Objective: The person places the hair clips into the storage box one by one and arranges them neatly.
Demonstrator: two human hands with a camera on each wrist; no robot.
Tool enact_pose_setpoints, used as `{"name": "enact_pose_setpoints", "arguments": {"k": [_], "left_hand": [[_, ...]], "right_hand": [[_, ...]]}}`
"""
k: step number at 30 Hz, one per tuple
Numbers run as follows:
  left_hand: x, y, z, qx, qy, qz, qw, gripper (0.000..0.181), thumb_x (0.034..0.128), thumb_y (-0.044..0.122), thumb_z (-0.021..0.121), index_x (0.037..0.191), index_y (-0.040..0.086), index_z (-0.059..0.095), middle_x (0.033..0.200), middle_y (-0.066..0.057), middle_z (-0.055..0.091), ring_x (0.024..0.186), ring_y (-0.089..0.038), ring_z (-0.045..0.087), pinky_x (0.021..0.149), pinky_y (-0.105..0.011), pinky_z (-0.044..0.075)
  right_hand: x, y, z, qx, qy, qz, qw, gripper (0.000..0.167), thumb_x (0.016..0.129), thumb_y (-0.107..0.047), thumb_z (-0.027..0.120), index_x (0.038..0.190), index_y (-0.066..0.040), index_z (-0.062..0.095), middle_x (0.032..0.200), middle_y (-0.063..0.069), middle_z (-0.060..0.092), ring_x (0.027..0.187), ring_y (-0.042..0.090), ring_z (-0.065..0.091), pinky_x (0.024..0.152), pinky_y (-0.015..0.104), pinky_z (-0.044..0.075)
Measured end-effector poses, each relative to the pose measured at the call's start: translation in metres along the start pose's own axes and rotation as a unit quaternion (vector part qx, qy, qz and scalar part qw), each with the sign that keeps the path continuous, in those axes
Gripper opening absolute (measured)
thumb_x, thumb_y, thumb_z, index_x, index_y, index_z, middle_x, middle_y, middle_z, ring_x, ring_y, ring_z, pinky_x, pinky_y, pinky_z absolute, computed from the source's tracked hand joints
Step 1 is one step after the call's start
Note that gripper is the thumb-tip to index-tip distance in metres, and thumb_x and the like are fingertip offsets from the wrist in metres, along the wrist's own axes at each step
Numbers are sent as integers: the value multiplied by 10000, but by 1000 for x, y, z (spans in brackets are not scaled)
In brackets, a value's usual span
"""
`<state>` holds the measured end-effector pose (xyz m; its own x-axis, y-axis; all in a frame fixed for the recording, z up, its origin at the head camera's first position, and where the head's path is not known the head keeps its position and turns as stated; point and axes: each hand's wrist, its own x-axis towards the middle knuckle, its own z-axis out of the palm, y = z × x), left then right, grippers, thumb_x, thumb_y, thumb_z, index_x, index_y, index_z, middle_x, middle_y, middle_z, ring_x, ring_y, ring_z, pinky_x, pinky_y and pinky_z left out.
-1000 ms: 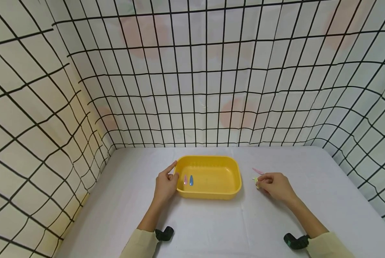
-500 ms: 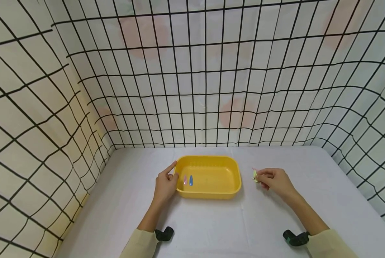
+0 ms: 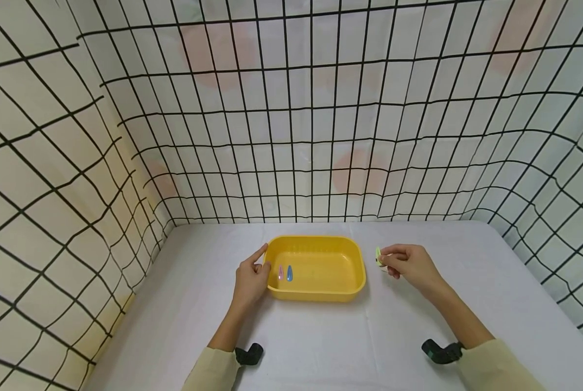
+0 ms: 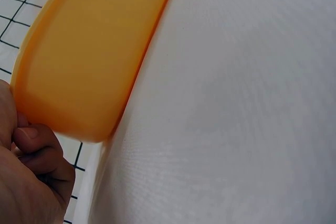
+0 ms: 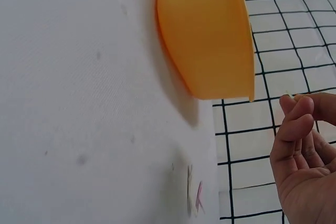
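Note:
A yellow tray (image 3: 316,297) rests on the white table, with a pink hair clip (image 3: 280,272) and a blue hair clip (image 3: 289,273) side by side in its left part. My left hand (image 3: 251,279) grips the tray's left end; in the left wrist view its curled fingers (image 4: 39,142) are against the tray wall (image 4: 84,77). To the right of the tray, my right hand (image 3: 413,266) pinches a small green clip (image 3: 378,255) above the table. Below this hand, the right wrist view has a pink clip (image 5: 199,198) and a thin pale piece (image 5: 189,190) on the table.
Black wire mesh (image 3: 312,141) over pale cloth stands behind the table and along both sides. A dark device (image 3: 249,354) is on the left wrist, and another (image 3: 441,352) on the right wrist.
My right hand has lifted the green clip and moved away from me, slightly left. It now covers the pink clip on the table in the head view. My left hand and the tray have stayed put.

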<state>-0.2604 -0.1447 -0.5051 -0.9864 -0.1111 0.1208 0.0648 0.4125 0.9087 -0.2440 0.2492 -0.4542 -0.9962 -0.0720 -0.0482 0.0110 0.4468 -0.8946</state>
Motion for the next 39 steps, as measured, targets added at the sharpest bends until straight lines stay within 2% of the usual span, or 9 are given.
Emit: {"name": "enact_pose_setpoints", "arguments": {"k": [8, 14, 31, 39], "left_hand": [[1, 0, 1, 7, -25, -50, 10000, 498, 984, 157, 604, 1473, 250, 588, 517, 42, 381, 447, -111, 306, 415, -197, 271], [1, 1, 2, -22, -54, -25, 10000, 497, 985, 156, 605, 1474, 242, 588, 512, 44, 373, 438, -105, 303, 410, -203, 270], [1, 0, 2, -42, -59, -82, 9999, 496, 986, 161, 604, 1473, 250, 589, 516, 40, 377, 440, -107, 307, 410, -205, 271], [1, 0, 1, -41, -38, -162, 9999, 497, 986, 166, 607, 1474, 254, 587, 520, 31, 388, 440, -118, 318, 412, -197, 277]], "right_hand": [[7, -13, 14, 177, -77, 40, 9998, 348, 988, -240, 695, 1191, 42, 678, 978, 181, 746, 698, 142, 626, 642, 258, 565], [14, -24, 23, 366, -150, -45, 9992, 323, 991, -208, 685, 1184, 50, 674, 903, 163, 725, 681, 137, 614, 630, 238, 556], [34, -44, 61, 1025, -524, -119, 9933, 255, 981, -146, 689, 1126, 65, 691, 935, 169, 750, 641, 106, 590, 600, 183, 531], [40, -47, 77, 877, -635, -172, 9940, 258, 970, -128, 697, 1134, 72, 700, 891, 149, 755, 620, 122, 583, 569, 196, 517]]}}
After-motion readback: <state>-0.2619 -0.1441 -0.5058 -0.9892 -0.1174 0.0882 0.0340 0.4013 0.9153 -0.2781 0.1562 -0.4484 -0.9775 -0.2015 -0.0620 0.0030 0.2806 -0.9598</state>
